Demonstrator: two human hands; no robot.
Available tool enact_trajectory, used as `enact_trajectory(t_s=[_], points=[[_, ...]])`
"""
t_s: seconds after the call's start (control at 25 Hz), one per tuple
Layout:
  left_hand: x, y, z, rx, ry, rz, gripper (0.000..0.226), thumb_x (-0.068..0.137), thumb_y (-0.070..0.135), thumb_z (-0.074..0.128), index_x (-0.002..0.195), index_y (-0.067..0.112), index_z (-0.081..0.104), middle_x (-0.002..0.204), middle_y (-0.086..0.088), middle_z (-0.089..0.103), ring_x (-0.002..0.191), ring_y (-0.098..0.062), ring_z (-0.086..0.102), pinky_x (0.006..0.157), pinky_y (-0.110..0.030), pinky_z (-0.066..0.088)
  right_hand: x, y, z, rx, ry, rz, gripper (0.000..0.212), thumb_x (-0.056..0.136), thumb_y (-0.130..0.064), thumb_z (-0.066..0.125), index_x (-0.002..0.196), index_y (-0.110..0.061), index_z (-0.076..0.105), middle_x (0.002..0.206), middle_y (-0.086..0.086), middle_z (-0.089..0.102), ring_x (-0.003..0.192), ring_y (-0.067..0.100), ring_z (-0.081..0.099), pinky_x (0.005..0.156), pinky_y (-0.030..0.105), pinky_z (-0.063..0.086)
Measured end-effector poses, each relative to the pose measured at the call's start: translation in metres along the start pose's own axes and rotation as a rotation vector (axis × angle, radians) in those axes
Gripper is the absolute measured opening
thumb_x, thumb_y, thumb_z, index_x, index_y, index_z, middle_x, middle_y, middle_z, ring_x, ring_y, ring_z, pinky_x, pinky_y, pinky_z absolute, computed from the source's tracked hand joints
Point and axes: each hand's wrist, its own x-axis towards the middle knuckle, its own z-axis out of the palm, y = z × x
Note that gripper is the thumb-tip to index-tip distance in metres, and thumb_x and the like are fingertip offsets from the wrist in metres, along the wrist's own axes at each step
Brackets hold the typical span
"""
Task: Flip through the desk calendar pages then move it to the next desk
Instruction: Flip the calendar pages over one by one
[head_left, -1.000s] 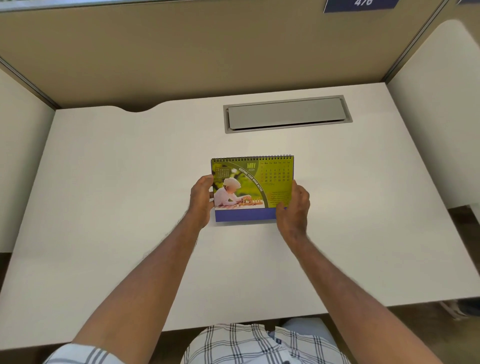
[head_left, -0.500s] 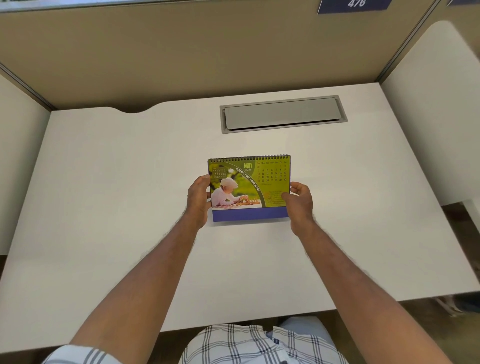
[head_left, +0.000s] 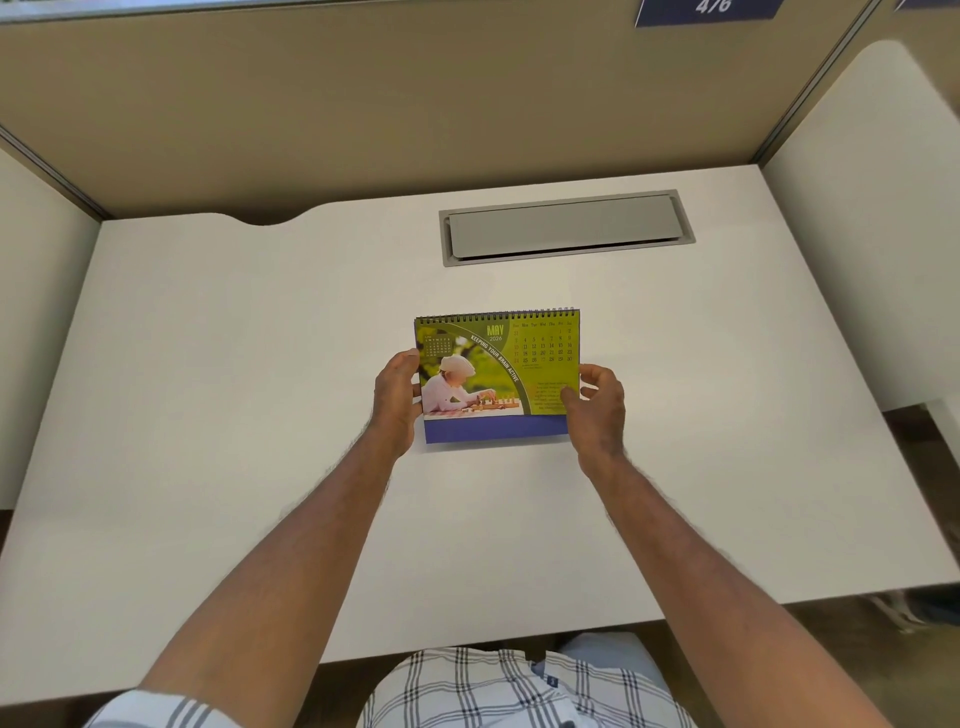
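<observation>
**On the white desk, one calendar between two hands**

At the middle of the white desk (head_left: 218, 415) stands one spiral-bound desk calendar (head_left: 498, 374), showing its May page; the small text under the date grid is too blurred to read. The left hand (head_left: 397, 400) clasps the calendar's left edge, thumb in front, its other fingers hidden behind. The right hand (head_left: 600, 405) pinches the lower right corner of the page, fingers loosely curled. One grey cable hatch (head_left: 566, 228) lies behind, well apart. One blue number plate (head_left: 709, 10) on the beige partition (head_left: 363, 104) is cut off at the top.
</observation>
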Motion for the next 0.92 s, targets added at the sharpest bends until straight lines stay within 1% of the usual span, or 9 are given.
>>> enact_trajectory(t_s=[0.2,0.36,0.44,0.56,0.64,0.72,0.8,0.84,0.92], points=[[0.001,0.000,0.000,-0.008,0.016,-0.020,0.035,0.106,0.037,0.045,0.127,0.018,0.065,0.135,-0.010,0.066,0.127,-0.035,0.059,0.106,-0.058,0.052,-0.001,-0.007,-0.007,0.059,0.004,0.015,0.021,0.092,-0.022,0.076,0.105,-0.022,0.059,0.088,-0.005,0.071,0.086,0.018,0.073,0.058,0.018,0.050],[0.001,-0.001,0.000,-0.005,0.015,-0.026,0.036,0.106,0.038,0.044,0.129,0.019,0.064,0.136,-0.009,0.065,0.127,-0.035,0.058,0.107,-0.058,0.050,0.000,-0.006,-0.016,0.026,0.010,-0.007,0.017,0.092,-0.025,0.076,0.102,-0.022,0.063,0.090,0.000,0.076,0.081,0.015,0.074,0.061,0.020,0.053],[0.000,0.000,0.000,-0.002,0.010,-0.022,0.033,0.106,0.038,0.044,0.123,0.022,0.066,0.133,-0.008,0.065,0.124,-0.033,0.057,0.104,-0.055,0.053,0.001,-0.004,-0.019,0.019,0.010,-0.035,0.013,0.092,-0.027,0.076,0.096,-0.023,0.065,0.085,-0.005,0.076,0.078,0.011,0.073,0.061,0.019,0.053],[-0.002,0.001,0.000,-0.011,-0.001,-0.014,0.028,0.105,0.038,0.044,0.110,0.028,0.069,0.118,-0.002,0.069,0.115,-0.027,0.059,0.089,-0.042,0.056,0.000,-0.004,-0.023,0.007,0.022,-0.074,0.011,0.091,-0.034,0.074,0.085,-0.028,0.068,0.077,-0.016,0.073,0.072,0.001,0.069,0.060,0.016,0.052],[-0.003,0.002,0.000,-0.008,-0.009,-0.015,0.028,0.104,0.039,0.044,0.107,0.029,0.070,0.112,0.000,0.070,0.109,-0.023,0.060,0.081,-0.036,0.055,0.000,-0.005,-0.022,0.012,0.033,-0.076,0.012,0.092,-0.037,0.072,0.086,-0.027,0.072,0.083,-0.014,0.076,0.076,0.002,0.069,0.070,0.026,0.056],[-0.002,0.002,0.000,-0.014,-0.005,-0.029,0.028,0.104,0.042,0.044,0.102,0.031,0.070,0.110,0.001,0.070,0.108,-0.022,0.062,0.082,-0.037,0.054,-0.003,-0.007,-0.022,0.028,0.042,-0.056,0.012,0.093,-0.040,0.070,0.090,-0.029,0.073,0.107,-0.006,0.078,0.100,0.011,0.071,0.090,0.034,0.057],[-0.002,0.002,-0.001,-0.027,0.003,-0.049,0.030,0.104,0.044,0.045,0.097,0.032,0.071,0.105,0.003,0.071,0.104,-0.020,0.063,0.081,-0.037,0.054,-0.008,-0.014,-0.022,0.007,0.060,-0.071,0.010,0.093,-0.042,0.067,0.090,-0.033,0.071,0.135,-0.003,0.068,0.127,0.014,0.061,0.104,0.034,0.049],[-0.002,0.002,-0.001,-0.036,0.005,-0.055,0.031,0.103,0.045,0.045,0.095,0.032,0.072,0.102,0.004,0.071,0.101,-0.019,0.063,0.079,-0.036,0.054,-0.010,-0.019,-0.024,-0.024,0.073,-0.092,0.010,0.093,-0.042,0.066,0.088,-0.036,0.071,0.141,-0.004,0.064,0.133,0.013,0.056,0.103,0.031,0.045],[-0.003,0.002,-0.001,-0.037,0.015,-0.066,0.032,0.102,0.048,0.045,0.096,0.033,0.072,0.103,0.006,0.071,0.100,-0.019,0.063,0.076,-0.035,0.053,-0.013,-0.034,-0.027,0.006,0.068,-0.081,0.015,0.093,-0.042,0.064,0.080,-0.038,0.071,0.140,-0.007,0.064,0.131,0.009,0.056,0.098,0.024,0.044]])
